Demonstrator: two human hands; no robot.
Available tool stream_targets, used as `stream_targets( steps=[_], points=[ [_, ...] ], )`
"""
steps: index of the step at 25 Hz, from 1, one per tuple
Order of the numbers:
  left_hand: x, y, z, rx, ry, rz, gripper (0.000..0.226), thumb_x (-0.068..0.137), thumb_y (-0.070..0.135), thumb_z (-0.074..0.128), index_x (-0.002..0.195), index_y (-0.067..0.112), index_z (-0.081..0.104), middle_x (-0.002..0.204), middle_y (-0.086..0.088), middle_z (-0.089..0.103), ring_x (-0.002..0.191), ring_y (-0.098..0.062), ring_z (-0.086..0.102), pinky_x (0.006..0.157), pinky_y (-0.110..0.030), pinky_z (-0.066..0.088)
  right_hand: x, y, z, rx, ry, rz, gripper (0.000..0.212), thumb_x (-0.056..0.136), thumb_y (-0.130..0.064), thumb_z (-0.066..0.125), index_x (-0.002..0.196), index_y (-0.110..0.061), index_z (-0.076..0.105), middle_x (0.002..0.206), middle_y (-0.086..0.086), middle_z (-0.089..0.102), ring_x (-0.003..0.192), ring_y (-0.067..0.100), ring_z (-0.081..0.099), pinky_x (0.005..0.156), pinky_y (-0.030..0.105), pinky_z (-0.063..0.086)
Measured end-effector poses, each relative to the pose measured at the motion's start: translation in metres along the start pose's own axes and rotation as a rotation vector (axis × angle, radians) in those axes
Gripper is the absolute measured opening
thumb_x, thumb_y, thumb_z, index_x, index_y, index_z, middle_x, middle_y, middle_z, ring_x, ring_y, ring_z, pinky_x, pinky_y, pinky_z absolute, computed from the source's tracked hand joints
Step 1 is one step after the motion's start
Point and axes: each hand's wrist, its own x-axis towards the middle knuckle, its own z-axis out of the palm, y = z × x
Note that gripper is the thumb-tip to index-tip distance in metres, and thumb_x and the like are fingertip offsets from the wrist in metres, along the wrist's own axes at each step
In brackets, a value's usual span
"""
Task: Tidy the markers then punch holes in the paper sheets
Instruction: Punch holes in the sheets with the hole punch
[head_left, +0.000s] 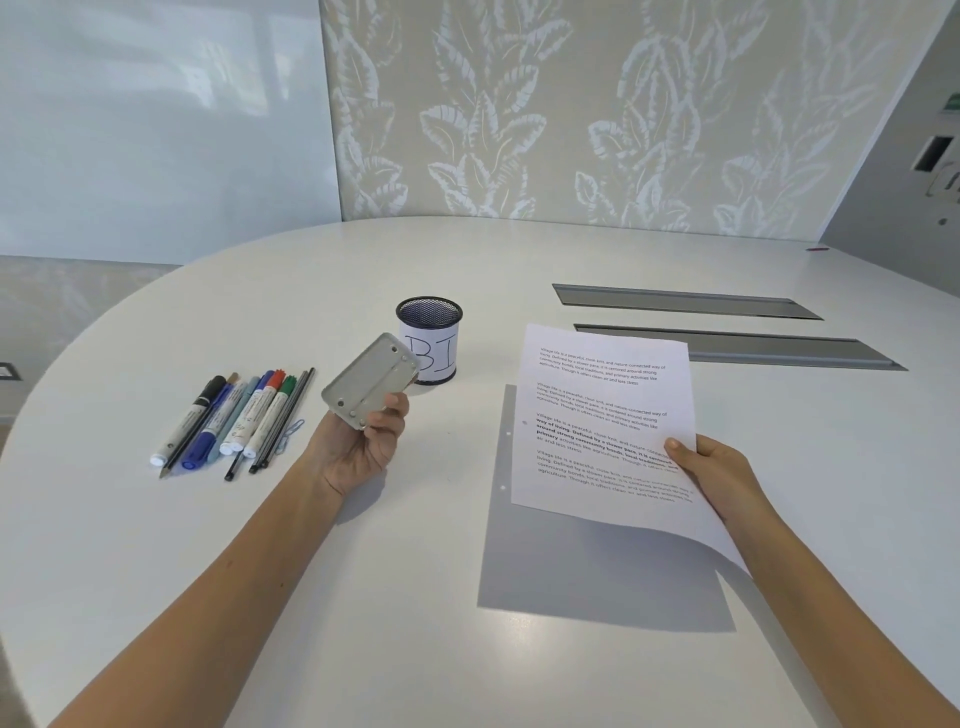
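Observation:
My left hand (363, 447) grips a grey hole punch (370, 380) lifted off the table, its underside turned toward me. My right hand (711, 473) pinches the right edge of a printed paper sheet (597, 415) and holds it raised above another sheet (498, 519) that lies flat, with two punched holes along its left edge. Several markers (234, 421), pens and pencils lie side by side at the left, with a paper clip (292, 432) next to them. A black mesh pen cup (430, 338) with a white label stands behind the punch.
The round white table (363, 597) has two long grey cable slots (685, 301) at the back right. A leaf-patterned wall panel and a glass board stand behind the table.

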Motion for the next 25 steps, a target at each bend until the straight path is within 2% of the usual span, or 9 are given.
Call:
stream_targets(
  steps=[3, 6, 9, 11, 13, 16, 18, 21, 25],
  points=[
    [-0.004, 0.007, 0.002, 0.152, 0.058, 0.043, 0.030, 0.089, 0.013, 0.057, 0.108, -0.009, 0.061, 0.088, -0.029, 0.064, 0.069, -0.034, 0.065, 0.063, -0.036, 0.058, -0.002, 0.000, 0.001, 0.013, -0.014, -0.018, 0.011, 0.090, -0.024, 0.062, 0.088, -0.020, 0.072, 0.072, -0.007, 0.077, 0.059, 0.012, 0.072, 0.045, 0.019, 0.051],
    [-0.013, 0.024, 0.002, 0.478, 0.348, 0.154, 0.042, 0.079, 0.039, 0.062, 0.102, 0.005, 0.068, 0.076, -0.014, 0.069, 0.056, -0.018, 0.065, 0.051, -0.026, 0.059, -0.003, 0.002, 0.001, 0.030, -0.028, -0.030, 0.011, 0.090, -0.023, 0.062, 0.089, -0.020, 0.073, 0.074, -0.005, 0.077, 0.061, 0.014, 0.073, 0.043, 0.018, 0.051],
    [-0.025, 0.037, 0.002, 0.753, 0.555, 0.245, 0.035, 0.080, 0.034, 0.067, 0.106, 0.012, 0.070, 0.086, -0.015, 0.075, 0.063, -0.017, 0.070, 0.056, -0.025, 0.060, -0.002, 0.003, 0.003, 0.029, -0.039, -0.036, 0.010, 0.090, -0.023, 0.062, 0.090, -0.022, 0.073, 0.077, -0.006, 0.077, 0.065, 0.015, 0.074, 0.047, 0.020, 0.053],
    [-0.028, 0.038, 0.004, 1.122, 0.667, 0.303, 0.025, 0.088, 0.026, 0.063, 0.111, 0.020, 0.068, 0.090, -0.008, 0.074, 0.068, -0.014, 0.070, 0.060, -0.025, 0.059, -0.001, 0.004, 0.004, 0.028, -0.043, -0.041, 0.010, 0.090, -0.022, 0.063, 0.091, -0.020, 0.073, 0.079, -0.005, 0.078, 0.068, 0.016, 0.074, 0.055, 0.024, 0.054],
    [-0.028, 0.033, 0.006, 1.516, 0.797, 0.388, 0.024, 0.084, 0.025, 0.063, 0.108, 0.025, 0.069, 0.086, -0.003, 0.072, 0.071, -0.016, 0.068, 0.065, -0.028, 0.056, 0.001, 0.005, 0.005, 0.019, -0.050, -0.050, 0.010, 0.090, -0.021, 0.063, 0.092, -0.019, 0.073, 0.081, -0.004, 0.078, 0.069, 0.016, 0.074, 0.061, 0.028, 0.054],
    [-0.021, 0.018, 0.002, 1.976, 0.970, 0.497, 0.023, 0.082, 0.024, 0.063, 0.104, 0.021, 0.068, 0.083, -0.005, 0.071, 0.076, -0.025, 0.064, 0.064, -0.029, 0.047, 0.003, 0.006, 0.005, 0.002, -0.054, -0.061, 0.011, 0.090, -0.021, 0.063, 0.091, -0.018, 0.073, 0.081, -0.003, 0.078, 0.070, 0.017, 0.074, 0.062, 0.029, 0.054],
    [-0.014, 0.011, -0.001, 2.072, 1.070, 0.528, 0.019, 0.085, 0.022, 0.059, 0.099, 0.010, 0.065, 0.085, -0.013, 0.070, 0.077, -0.033, 0.061, 0.064, -0.034, 0.046, 0.004, 0.006, 0.003, -0.009, -0.049, -0.066, 0.011, 0.090, -0.021, 0.063, 0.090, -0.018, 0.073, 0.081, -0.003, 0.078, 0.070, 0.018, 0.074, 0.064, 0.030, 0.055],
    [-0.006, 0.007, -0.006, 2.204, 1.220, 0.470, 0.021, 0.088, 0.021, 0.052, 0.086, 0.000, 0.054, 0.081, -0.023, 0.066, 0.066, -0.033, 0.049, 0.055, -0.034, 0.039, 0.005, 0.007, 0.001, -0.002, -0.044, -0.071, 0.010, 0.090, -0.020, 0.063, 0.088, -0.017, 0.073, 0.078, -0.004, 0.078, 0.066, 0.015, 0.073, 0.062, 0.029, 0.053],
    [0.000, 0.005, -0.011, 2.267, 1.256, 0.456, 0.022, 0.090, 0.019, 0.050, 0.087, -0.002, 0.054, 0.081, -0.023, 0.065, 0.067, -0.031, 0.045, 0.056, -0.034, 0.035, 0.005, 0.008, 0.000, 0.004, -0.044, -0.083, 0.010, 0.090, -0.020, 0.063, 0.088, -0.016, 0.072, 0.078, -0.003, 0.078, 0.066, 0.016, 0.072, 0.066, 0.031, 0.055]
  ],
)
